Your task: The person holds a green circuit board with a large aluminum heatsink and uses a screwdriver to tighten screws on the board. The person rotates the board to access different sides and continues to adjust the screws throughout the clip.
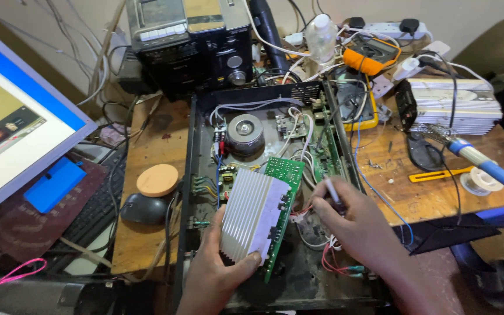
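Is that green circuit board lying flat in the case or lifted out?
Lifted: the left hand tilts the green circuit board, with its finned heatsink, above the open case.

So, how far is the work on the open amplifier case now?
Done: the black case stands open and uncovered. In hand: the left hand holds the green board with its ribbed heat sink tilted up out of the case, while the right hand holds a thin tool beside it. Left: the board's wires hang loose and the case is unclosed.

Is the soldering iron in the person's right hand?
No. The right hand pinches a thin light probe, while the blue-handled soldering iron lies on the wooden bench.
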